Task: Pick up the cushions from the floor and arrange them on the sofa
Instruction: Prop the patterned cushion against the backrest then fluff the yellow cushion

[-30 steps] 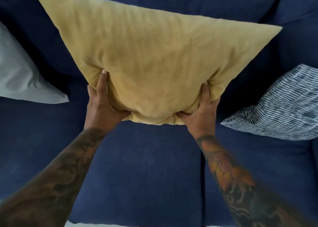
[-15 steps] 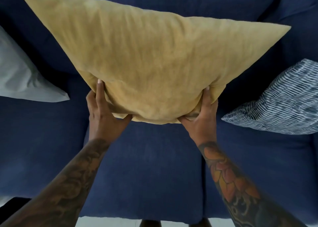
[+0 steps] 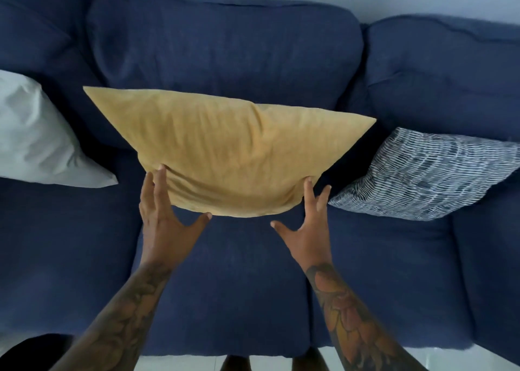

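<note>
A mustard-yellow cushion (image 3: pixel 230 153) leans against the middle backrest of the navy sofa (image 3: pixel 225 286), its lower edge on the seat. My left hand (image 3: pixel 166 213) has its fingers spread, the fingertips touching the cushion's lower left edge. My right hand (image 3: pixel 306 221) is likewise spread, its fingertips at the cushion's lower right edge. Neither hand is closed around the cushion. A pale grey cushion (image 3: pixel 39 137) sits at the left, and a blue-and-white patterned cushion (image 3: pixel 427 173) lies at the right.
The sofa's backrest cushions (image 3: pixel 225 46) run across the top, under a pale wall. A strip of light floor (image 3: pixel 183 363) shows below the seat's front edge, with my feet partly visible there. A dark shape (image 3: pixel 28 351) sits at the bottom left corner.
The yellow cushion has gone from held up close to resting lower and farther back against the backrest. Both hands have let go of it and opened.
</note>
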